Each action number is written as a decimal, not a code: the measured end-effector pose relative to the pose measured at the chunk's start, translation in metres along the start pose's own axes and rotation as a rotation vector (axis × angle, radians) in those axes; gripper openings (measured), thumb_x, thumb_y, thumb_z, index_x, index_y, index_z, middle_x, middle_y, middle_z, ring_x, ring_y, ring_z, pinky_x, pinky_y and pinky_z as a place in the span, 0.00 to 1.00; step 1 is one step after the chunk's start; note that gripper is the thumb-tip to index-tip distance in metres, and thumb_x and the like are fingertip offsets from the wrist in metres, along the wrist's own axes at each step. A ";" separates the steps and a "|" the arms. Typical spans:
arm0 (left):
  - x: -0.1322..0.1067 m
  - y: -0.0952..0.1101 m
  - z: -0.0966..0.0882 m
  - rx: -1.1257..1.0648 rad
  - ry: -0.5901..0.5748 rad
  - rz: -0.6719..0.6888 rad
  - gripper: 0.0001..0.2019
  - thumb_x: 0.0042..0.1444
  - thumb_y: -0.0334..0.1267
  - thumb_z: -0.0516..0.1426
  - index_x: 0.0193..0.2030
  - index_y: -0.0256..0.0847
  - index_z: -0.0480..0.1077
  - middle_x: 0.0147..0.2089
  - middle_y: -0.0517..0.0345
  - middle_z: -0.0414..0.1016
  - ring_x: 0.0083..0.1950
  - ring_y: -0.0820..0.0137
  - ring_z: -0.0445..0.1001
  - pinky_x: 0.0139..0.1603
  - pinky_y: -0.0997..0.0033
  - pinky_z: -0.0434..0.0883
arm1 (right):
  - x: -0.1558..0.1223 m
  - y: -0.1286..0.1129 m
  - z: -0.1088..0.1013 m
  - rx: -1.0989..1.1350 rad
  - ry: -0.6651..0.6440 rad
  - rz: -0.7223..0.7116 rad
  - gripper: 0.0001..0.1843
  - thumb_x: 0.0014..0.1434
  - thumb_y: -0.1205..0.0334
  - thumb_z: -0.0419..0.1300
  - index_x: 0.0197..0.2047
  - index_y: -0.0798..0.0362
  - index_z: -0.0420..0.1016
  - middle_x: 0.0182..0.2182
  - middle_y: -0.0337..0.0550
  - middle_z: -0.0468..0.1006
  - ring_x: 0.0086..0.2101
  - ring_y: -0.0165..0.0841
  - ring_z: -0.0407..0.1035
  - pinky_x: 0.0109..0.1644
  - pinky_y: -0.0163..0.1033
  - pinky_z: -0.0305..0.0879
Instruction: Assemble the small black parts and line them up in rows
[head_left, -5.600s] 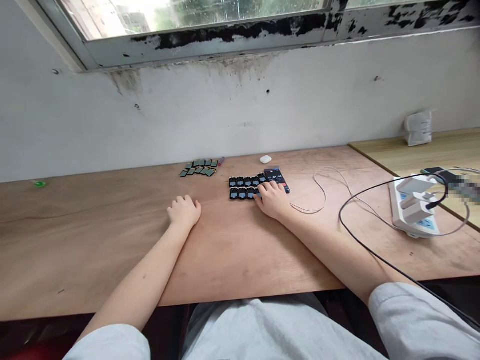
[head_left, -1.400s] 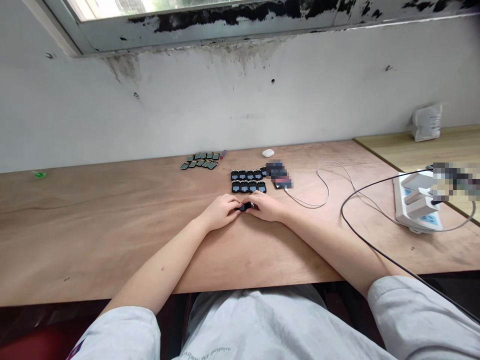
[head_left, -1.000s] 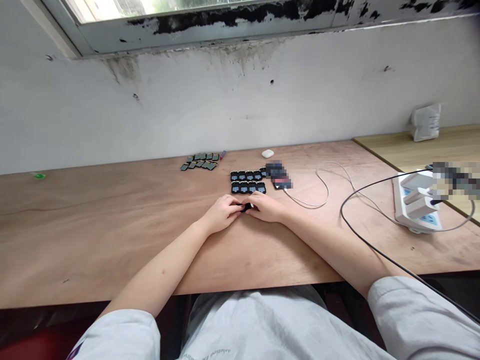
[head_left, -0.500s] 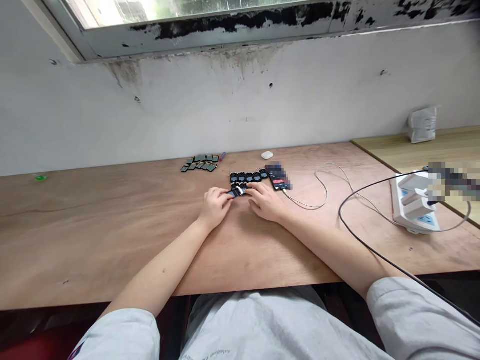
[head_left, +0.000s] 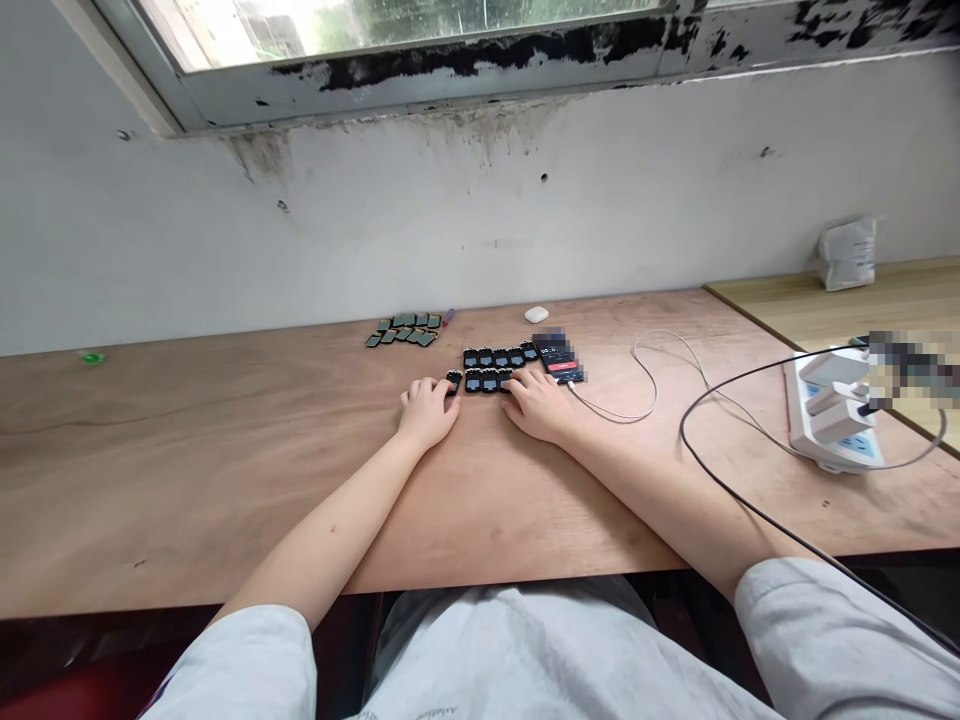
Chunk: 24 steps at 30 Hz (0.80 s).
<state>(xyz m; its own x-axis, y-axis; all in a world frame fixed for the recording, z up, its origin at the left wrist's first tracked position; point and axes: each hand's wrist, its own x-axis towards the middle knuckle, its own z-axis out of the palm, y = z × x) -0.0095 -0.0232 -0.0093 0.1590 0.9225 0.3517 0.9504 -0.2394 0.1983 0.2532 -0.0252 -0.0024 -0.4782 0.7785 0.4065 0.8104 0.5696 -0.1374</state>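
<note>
Black square block (head_left: 454,380) now down, seemingly extending matching near row (head_left: 481,381) left.
L hand (head_left: 427,413) pinching it; R hand (head_left: 540,405) @ right end, grip unclear.

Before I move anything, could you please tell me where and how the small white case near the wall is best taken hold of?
Probably by its rounded ends, pinched from above with the right hand: the white case lies flat near the wall, its sides free, while the phone and the black pieces lie on its near side.
</note>
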 end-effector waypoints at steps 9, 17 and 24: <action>0.006 0.021 0.000 0.084 0.023 0.134 0.12 0.65 0.43 0.55 0.50 0.44 0.74 0.46 0.44 0.72 0.52 0.51 0.69 0.52 0.51 0.66 | 0.000 -0.003 -0.003 -0.109 0.043 0.124 0.14 0.70 0.51 0.56 0.49 0.52 0.75 0.51 0.59 0.76 0.52 0.52 0.66 0.57 0.57 0.62; 0.010 0.026 0.002 0.024 -0.005 0.218 0.12 0.66 0.43 0.54 0.53 0.44 0.72 0.49 0.45 0.73 0.53 0.53 0.70 0.53 0.52 0.67 | -0.001 -0.002 -0.001 -0.096 0.070 0.228 0.18 0.72 0.48 0.53 0.46 0.53 0.76 0.48 0.61 0.78 0.53 0.53 0.65 0.62 0.63 0.55; 0.009 0.017 0.001 -0.061 -0.052 0.252 0.17 0.66 0.42 0.55 0.59 0.41 0.69 0.54 0.44 0.73 0.59 0.52 0.69 0.58 0.50 0.67 | -0.001 0.000 0.000 -0.098 0.075 0.227 0.20 0.72 0.47 0.52 0.46 0.54 0.76 0.47 0.63 0.79 0.54 0.56 0.65 0.63 0.66 0.53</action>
<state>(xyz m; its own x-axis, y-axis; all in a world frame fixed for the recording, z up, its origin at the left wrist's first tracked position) 0.0085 -0.0187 -0.0035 0.4038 0.8453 0.3499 0.8615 -0.4800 0.1654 0.2534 -0.0262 -0.0025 -0.2564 0.8597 0.4417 0.9249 0.3510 -0.1462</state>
